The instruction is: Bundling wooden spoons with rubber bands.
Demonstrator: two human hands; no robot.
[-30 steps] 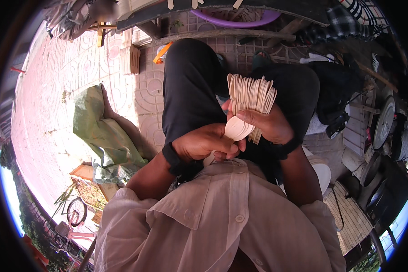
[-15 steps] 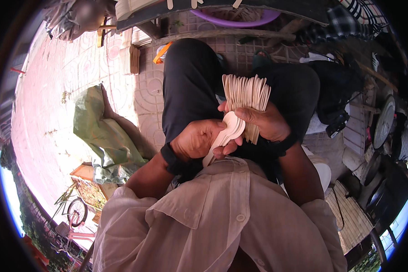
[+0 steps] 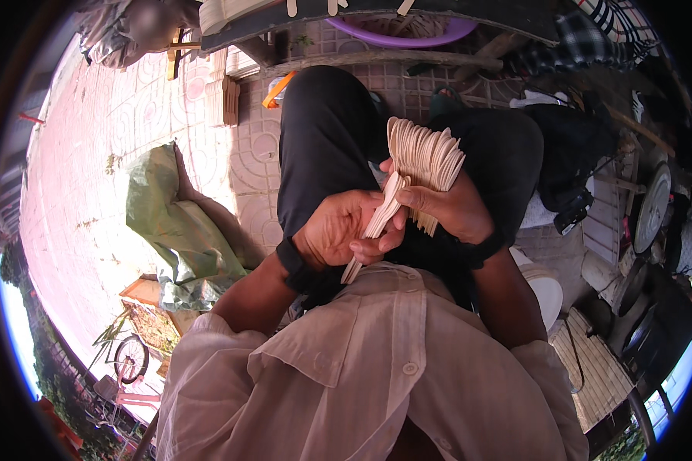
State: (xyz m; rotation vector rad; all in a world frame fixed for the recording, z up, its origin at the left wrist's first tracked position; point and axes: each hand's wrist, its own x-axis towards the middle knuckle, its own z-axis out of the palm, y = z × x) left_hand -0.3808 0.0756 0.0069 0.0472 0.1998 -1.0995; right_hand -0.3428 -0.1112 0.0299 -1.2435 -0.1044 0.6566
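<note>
A small stack of flat wooden spoons (image 3: 380, 211) slants across the fingers of my left hand (image 3: 337, 227), which is closed around their handles. Beside it, my right hand (image 3: 457, 211) grips a thicker row of wooden spoons (image 3: 425, 156), bowls fanned upward and away from me. The handles of that row poke out below my right palm. My right thumb touches, or nearly touches, the bowl end of the smaller stack. Both hands are above my lap, between my knees. Some of the fingers are hidden behind the spoons.
A dark bench (image 3: 377, 24) stands beyond my knees, with a purple basin (image 3: 415, 38) beneath it. More wooden pieces are stacked (image 3: 221, 100) on the paving. A green sack (image 3: 173, 230) lies to my left. A white bucket (image 3: 542, 296) and a slatted wooden surface (image 3: 592, 369) are at my right.
My left hand has turned its stack from bowls facing up to edge-on. My right hand's row has tilted and shifted slightly right, and its fan has narrowed.
</note>
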